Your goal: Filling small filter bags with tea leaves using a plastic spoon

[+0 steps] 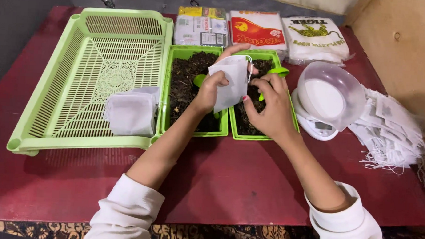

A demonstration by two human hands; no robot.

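Note:
My left hand [208,90] grips a small white drawstring bag [232,78] by its left edge, holding it above two green trays of dark loose leaves [188,81]. On the bag's right side my right hand [268,105] pinches its edge and the thin string. A green scoop [279,71] lies in the right-hand green tray [261,135], just behind my right fingers. Another green scoop [199,80] shows partly behind my left hand.
A large light-green slotted basket [89,68] at the left holds a few filled white bags [130,113]. At the right stands a white scale with a clear bowl [328,97], and beside it a heap of white bags [393,130]. Packages [258,29] line the back edge.

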